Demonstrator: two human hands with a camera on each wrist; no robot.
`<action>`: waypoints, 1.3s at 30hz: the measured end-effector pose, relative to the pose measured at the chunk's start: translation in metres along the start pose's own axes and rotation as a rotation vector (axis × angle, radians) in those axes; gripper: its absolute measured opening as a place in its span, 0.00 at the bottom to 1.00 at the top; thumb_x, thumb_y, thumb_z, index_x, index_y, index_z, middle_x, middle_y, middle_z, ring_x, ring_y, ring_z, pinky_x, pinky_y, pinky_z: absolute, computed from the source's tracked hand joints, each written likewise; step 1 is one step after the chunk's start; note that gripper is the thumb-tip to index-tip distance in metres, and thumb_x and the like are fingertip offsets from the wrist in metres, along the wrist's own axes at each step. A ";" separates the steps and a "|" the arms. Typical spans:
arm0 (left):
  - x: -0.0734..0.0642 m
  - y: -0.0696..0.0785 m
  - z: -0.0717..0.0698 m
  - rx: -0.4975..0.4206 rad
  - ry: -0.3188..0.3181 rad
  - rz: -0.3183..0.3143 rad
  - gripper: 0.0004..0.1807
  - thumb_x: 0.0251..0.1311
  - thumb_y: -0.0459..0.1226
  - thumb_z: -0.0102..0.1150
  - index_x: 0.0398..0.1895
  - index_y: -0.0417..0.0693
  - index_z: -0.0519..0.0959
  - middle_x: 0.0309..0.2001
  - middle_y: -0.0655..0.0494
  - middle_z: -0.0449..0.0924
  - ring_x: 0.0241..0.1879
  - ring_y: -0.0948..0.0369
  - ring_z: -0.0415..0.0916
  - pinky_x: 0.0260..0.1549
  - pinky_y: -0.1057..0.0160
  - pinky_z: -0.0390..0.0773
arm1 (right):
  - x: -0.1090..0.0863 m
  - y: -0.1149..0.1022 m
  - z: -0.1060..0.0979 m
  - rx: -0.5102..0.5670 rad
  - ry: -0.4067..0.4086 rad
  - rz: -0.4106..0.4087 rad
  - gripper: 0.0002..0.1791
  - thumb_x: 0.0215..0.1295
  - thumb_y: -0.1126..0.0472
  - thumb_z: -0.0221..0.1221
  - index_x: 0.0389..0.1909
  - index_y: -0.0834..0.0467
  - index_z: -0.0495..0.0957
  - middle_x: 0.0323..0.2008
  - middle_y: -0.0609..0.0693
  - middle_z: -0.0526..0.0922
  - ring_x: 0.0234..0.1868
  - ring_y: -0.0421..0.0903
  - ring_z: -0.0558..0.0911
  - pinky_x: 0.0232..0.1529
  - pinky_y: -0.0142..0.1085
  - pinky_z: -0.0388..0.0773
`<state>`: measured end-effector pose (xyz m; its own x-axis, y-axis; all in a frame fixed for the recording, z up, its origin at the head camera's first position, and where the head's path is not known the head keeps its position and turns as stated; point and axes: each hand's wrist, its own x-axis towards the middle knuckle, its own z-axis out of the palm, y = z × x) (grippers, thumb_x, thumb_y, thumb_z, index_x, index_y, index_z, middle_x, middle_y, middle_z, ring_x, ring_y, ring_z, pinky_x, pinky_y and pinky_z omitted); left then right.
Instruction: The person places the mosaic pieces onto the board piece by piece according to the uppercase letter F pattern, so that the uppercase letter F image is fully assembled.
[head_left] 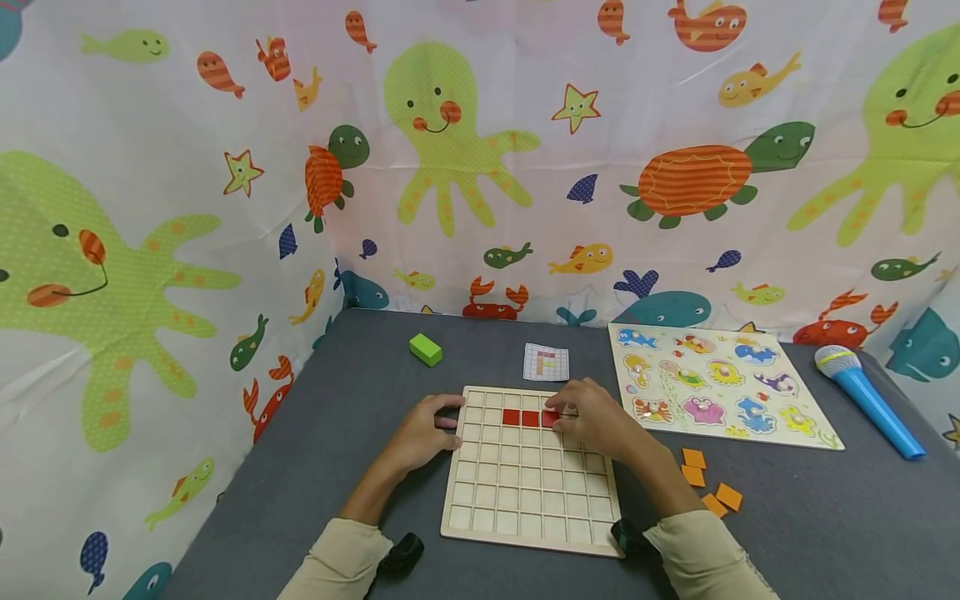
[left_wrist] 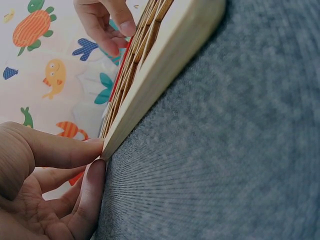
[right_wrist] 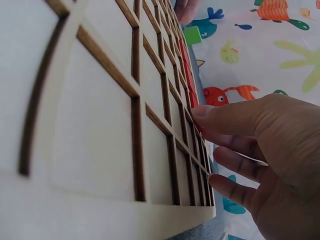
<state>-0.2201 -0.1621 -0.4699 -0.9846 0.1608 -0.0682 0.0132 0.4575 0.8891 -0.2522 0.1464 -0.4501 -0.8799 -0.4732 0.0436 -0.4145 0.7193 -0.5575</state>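
A wooden grid board [head_left: 529,478] lies flat on the dark grey table. In its upper part, red square tiles [head_left: 521,417] sit side by side in a row. My left hand [head_left: 422,435] pinches the board's left edge between thumb and finger; the left wrist view shows those fingertips [left_wrist: 95,147] at the wood. My right hand [head_left: 596,417] pinches the red tile [head_left: 551,419] at the row's right end. Seen from the right wrist, the thumb [right_wrist: 227,117] lies on the red, and part of the tile is hidden by the fingers.
Behind the board lie a green block [head_left: 426,350] and a small card with a coloured grid pattern [head_left: 546,362]. To the right are a sea-animal puzzle board [head_left: 723,408], several orange tiles [head_left: 693,476] and a blue toy microphone [head_left: 873,404]. A printed curtain [head_left: 480,275] borders the table.
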 end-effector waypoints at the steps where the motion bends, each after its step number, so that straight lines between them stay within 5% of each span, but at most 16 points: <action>1: 0.000 0.000 0.000 0.000 0.001 -0.001 0.34 0.56 0.23 0.71 0.69 0.42 0.79 0.66 0.42 0.74 0.60 0.45 0.81 0.52 0.48 0.84 | 0.000 0.000 0.000 0.000 -0.002 0.002 0.15 0.68 0.63 0.70 0.54 0.59 0.89 0.48 0.50 0.87 0.51 0.50 0.77 0.52 0.50 0.77; 30: 0.001 0.000 0.002 0.008 0.009 -0.011 0.34 0.56 0.23 0.71 0.69 0.42 0.79 0.66 0.42 0.74 0.60 0.46 0.81 0.51 0.49 0.84 | -0.023 0.009 -0.014 0.082 -0.002 -0.015 0.15 0.73 0.58 0.66 0.57 0.58 0.87 0.50 0.50 0.86 0.53 0.50 0.82 0.53 0.51 0.81; 39: 0.000 0.000 0.002 0.004 0.006 -0.009 0.34 0.56 0.23 0.71 0.69 0.42 0.79 0.67 0.42 0.74 0.60 0.45 0.81 0.51 0.49 0.84 | -0.038 0.014 -0.026 0.023 0.004 -0.003 0.16 0.71 0.58 0.68 0.57 0.58 0.87 0.49 0.50 0.86 0.48 0.50 0.81 0.49 0.47 0.81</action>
<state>-0.2198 -0.1607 -0.4709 -0.9857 0.1519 -0.0734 0.0053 0.4626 0.8866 -0.2307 0.1879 -0.4382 -0.8796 -0.4733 0.0483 -0.4116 0.7059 -0.5764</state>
